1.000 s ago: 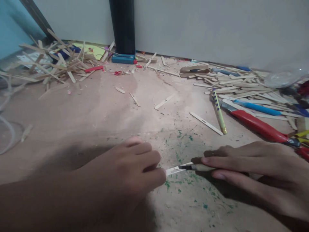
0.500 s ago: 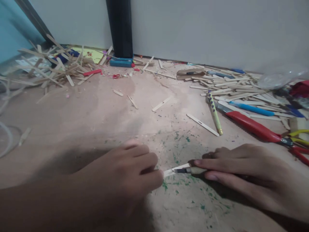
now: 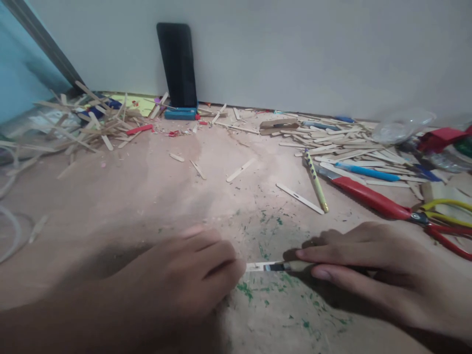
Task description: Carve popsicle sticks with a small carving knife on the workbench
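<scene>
I read this as the cutting step on a single craft stick [image 3: 258, 266]: it lies flat on the worktop [image 3: 155, 187] low in the middle of my view, between my two hands. My left hand [image 3: 184, 280] is curled down over its left end, fingers closed and pressing it to the surface. My right hand [image 3: 368, 268] is wrapped shut around a small craft knife [image 3: 291, 266], forefinger laid along the handle, with the dark blade tip resting on the stick just right of the left fingers. Green flecks mark the board around the cut. As I judge it, the next move calls for firm downward pressure and a short, steady draw of the blade, with the left fingertips kept out of its line, since they sit very close. To the right lie a yellow pencil with dark dots [image 3: 315, 181], red-handled pliers [image 3: 372, 199] and a spread of loose sticks [image 3: 342, 142]; a dark phone [image 3: 177, 64] leans on the wall. I can read no brand, label or writing on anything.
</scene>
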Demonstrator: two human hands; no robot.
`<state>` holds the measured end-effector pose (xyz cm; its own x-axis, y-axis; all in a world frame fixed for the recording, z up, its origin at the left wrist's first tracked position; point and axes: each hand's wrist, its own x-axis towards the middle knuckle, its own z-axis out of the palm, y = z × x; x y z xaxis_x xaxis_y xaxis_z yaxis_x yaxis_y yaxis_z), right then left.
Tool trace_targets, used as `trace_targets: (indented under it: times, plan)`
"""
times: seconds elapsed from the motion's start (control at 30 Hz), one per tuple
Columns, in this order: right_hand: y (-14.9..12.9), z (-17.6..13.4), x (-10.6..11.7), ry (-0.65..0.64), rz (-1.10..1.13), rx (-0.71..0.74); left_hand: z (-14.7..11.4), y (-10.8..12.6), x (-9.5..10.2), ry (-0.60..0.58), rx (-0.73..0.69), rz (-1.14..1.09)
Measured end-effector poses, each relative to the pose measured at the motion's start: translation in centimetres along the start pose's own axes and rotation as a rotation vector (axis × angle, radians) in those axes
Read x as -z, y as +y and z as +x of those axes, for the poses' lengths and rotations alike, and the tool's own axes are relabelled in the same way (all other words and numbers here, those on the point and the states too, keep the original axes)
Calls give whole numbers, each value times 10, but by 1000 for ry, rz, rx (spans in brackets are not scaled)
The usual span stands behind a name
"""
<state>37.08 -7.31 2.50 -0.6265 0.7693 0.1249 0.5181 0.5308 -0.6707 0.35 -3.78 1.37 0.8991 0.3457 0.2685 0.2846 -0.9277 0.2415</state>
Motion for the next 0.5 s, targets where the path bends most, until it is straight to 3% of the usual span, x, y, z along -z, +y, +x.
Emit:
trace_targets:
  times: [0.1,0.27,0.5]
  plan:
    - [-1,2,-1,57,-27,9,4,2,3,34,-16,47]
    - [0,3,2,20,10,3,4,2,6,66,-34,69]
    - [0,4,-1,-26,26,-21,2,0,1,-29,-53,-53]
